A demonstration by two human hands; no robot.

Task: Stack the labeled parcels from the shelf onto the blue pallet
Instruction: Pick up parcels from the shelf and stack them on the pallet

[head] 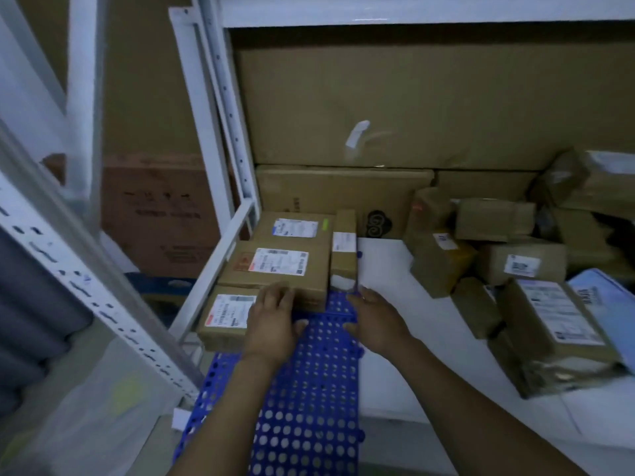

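Neatly, boxy cardboard parcels (275,271) sit on the perforated blue pallet (309,407).

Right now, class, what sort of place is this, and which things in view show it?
Probably a parcel stockroom or warehouse: white slotted metal shelving, brown cardboard parcels with printed shipping labels piled about, and a blue perforated pallet for stacking them.

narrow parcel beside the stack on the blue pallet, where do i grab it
Probably the near end of the narrow parcel, coming from the right with the right hand. Its left face sits against the stack of flat parcels, while its right side and near end look free.
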